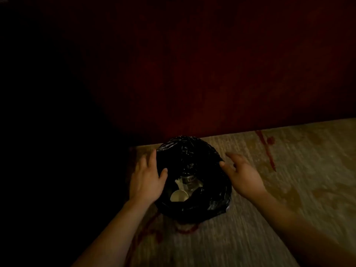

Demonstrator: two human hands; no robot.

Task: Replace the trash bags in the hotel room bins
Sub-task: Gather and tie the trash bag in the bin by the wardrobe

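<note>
A dim room: beige patterned carpet [289, 189] with red marks meets a dark red wall [212, 74]. At the carpet's far edge stands a bin lined with a crinkled black plastic trash bag [210, 199], holding a clear plastic bottle [187, 182] and pale round lid [179, 196]. The left hand [146, 180] lies spread on the bag's left rim; the right hand [242, 176], fingers spread, touches the right rim.

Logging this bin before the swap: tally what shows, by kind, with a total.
Hands: 2, left hand and right hand, both open at the bag's rim
Black trash bag: 1
Clear bottle inside: 1
Pale round lid or cup inside: 1
Total: 5
</note>
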